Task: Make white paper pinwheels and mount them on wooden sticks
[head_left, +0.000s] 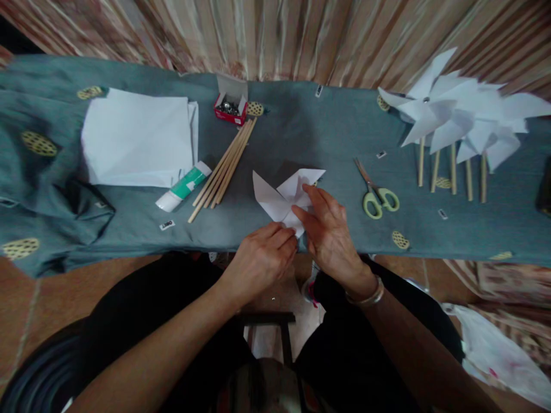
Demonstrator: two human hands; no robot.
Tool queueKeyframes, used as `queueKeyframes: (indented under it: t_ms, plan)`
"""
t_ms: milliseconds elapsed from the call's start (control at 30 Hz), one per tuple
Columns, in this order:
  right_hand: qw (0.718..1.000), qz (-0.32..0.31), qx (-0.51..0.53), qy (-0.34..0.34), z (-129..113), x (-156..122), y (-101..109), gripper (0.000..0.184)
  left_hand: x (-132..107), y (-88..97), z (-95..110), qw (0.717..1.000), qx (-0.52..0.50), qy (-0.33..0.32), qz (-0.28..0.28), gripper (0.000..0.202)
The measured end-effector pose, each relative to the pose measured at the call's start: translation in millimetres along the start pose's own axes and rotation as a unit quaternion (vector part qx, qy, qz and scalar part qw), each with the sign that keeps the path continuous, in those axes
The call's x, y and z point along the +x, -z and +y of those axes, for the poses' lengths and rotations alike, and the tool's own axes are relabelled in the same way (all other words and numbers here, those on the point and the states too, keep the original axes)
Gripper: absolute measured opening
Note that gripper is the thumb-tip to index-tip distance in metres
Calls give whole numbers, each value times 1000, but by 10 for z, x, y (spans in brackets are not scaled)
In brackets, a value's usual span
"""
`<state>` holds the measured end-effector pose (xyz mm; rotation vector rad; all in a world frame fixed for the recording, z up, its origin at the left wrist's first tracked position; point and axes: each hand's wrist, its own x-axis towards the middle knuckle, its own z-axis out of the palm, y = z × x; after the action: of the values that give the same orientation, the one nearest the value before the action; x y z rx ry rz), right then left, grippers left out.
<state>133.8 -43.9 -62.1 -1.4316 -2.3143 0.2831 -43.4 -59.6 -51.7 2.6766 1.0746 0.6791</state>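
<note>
A half-folded white paper pinwheel (pixel 275 198) lies on the grey-blue cloth (pixel 301 132) near the table's front edge. My right hand (pixel 329 229) rests on it, index finger and thumb pressing folded flaps toward its centre. My left hand (pixel 262 255) is curled at the lower corner of the paper, its fingertips pinching that edge. Both hands touch the same sheet.
A stack of white paper sheets (pixel 138 137) lies at left, with a green-white glue tube (pixel 185 186) and several wooden sticks (pixel 226 163) beside it. A small red box of pins (pixel 231 106) sits behind. Green scissors (pixel 376 192) and finished pinwheels on sticks (pixel 456 120) are at right.
</note>
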Motion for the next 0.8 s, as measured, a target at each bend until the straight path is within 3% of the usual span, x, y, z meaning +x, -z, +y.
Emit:
queueKeyframes:
  t_ms: [100,333,500,700,800]
  plan:
    - [1000,12,-8,13,31,-11,-51,49,15,21,-34,1000,-20,17,1,19]
    - [998,22,-42,32,99,-45,-104,45,54,182,-337,990,-45,81,104,18]
    - [999,20,-34,34,144,-66,-99,43,37,272,-452,974,-97,160,131,20]
    - [999,18,-27,39,145,-17,-81,41,-30,242,-483,929,-225,261,137,19]
    - [998,18,-25,52,128,14,-72,40,-73,181,-487,887,-300,317,152,18]
